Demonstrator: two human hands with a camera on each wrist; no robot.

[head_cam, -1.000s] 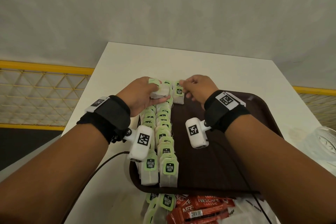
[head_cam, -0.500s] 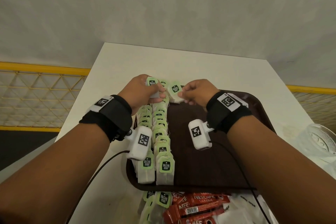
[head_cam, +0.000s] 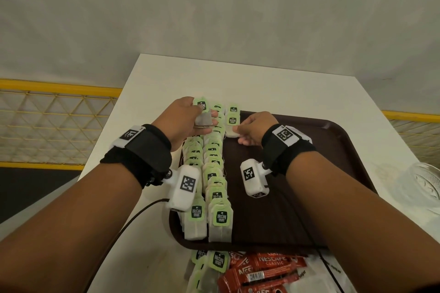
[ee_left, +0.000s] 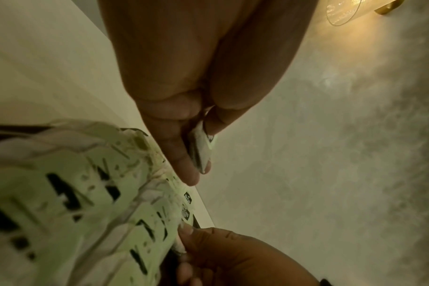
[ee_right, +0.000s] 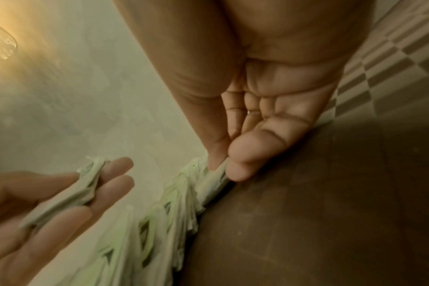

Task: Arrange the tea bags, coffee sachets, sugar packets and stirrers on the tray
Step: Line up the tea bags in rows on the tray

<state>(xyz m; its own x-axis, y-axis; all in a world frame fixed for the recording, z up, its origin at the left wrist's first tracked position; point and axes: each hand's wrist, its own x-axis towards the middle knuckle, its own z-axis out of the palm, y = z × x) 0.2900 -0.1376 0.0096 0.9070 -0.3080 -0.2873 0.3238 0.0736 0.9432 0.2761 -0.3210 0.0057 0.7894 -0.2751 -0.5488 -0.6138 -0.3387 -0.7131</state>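
Observation:
Two rows of green-tagged tea bags (head_cam: 215, 188) lie overlapped along the left side of the dark brown tray (head_cam: 333, 140). At the far end of the rows my left hand (head_cam: 188, 119) holds a small stack of tea bags (head_cam: 202, 119) above them; in the left wrist view the thumb and fingers pinch that stack (ee_left: 200, 152). My right hand (head_cam: 250, 129) pinches a tea bag (head_cam: 231, 126) at the head of a third column; in the right wrist view its thumb and forefinger close on the bag's edge (ee_right: 219, 171).
The tray sits on a white table (head_cam: 262, 85). Below its near edge lie more tea bags (head_cam: 217, 261), red coffee sachets (head_cam: 262, 271) and white sugar packets (head_cam: 314, 278). A glass dish (head_cam: 421, 185) stands at the right. A yellow mesh railing (head_cam: 54, 121) runs behind.
My left hand has lifted its stack of tea bags slightly up and away. My right hand has set a tea bag down at the far end of the tray, to the right of the rows.

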